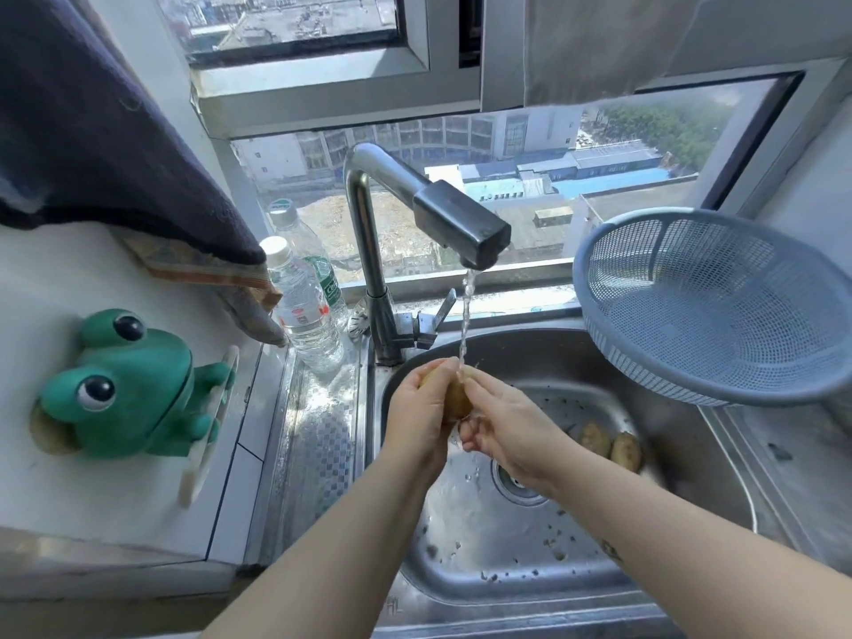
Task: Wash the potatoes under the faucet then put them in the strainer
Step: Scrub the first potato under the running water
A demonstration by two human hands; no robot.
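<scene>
You hold a wet tan potato [456, 401] under the faucet [461, 223], in its stream. Two more potatoes [625, 451] lie side by side on the sink [599, 362] floor. The blue mesh strainer [710, 306] leans tilted at its right rim.

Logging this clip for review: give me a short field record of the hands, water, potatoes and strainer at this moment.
left hand: grips brown potato from the left
right hand: holds the same potato from the right
water: stream runs from chrome faucet onto the held potato
waiting: two more potatoes side by side in steel sink
strainer: blue-grey plastic mesh strainer, tilted at the sink's right edge, no potato visible inside
stage: washing, none strained yet
</scene>
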